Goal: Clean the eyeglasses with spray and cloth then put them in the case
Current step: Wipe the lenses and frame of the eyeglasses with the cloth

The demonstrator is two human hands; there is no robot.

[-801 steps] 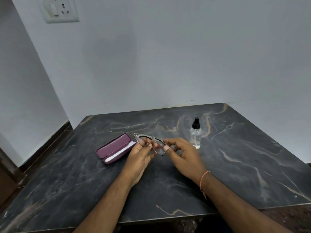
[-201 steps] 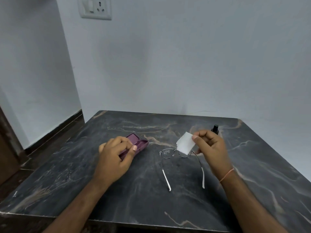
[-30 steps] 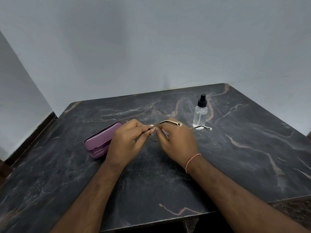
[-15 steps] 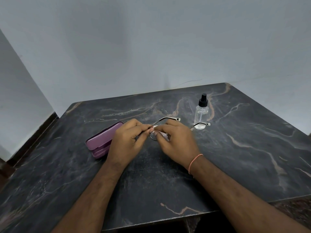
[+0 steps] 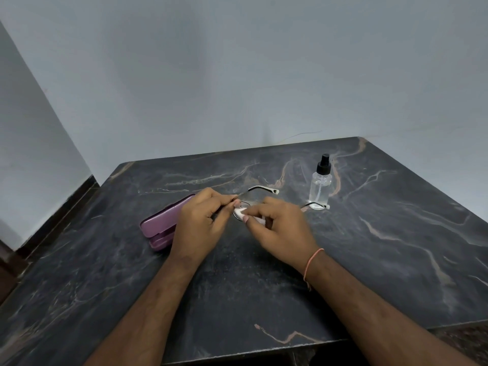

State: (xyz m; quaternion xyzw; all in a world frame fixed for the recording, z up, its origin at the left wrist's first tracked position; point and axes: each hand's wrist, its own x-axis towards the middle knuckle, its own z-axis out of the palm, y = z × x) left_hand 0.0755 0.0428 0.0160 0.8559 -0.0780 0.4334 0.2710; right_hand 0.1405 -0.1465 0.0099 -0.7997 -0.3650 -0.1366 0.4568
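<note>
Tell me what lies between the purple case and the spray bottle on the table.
In the head view, both hands fill that stretch: the left hand and right hand hold the eyeglasses and white cloth between the purple case and spray bottle.

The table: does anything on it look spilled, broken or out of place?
Nothing stands out. The spray bottle stands upright on the table, with no puddle visible. The purple case lies shut. The left hand holds the glasses while the right hand presses a white cloth to a lens.
</note>
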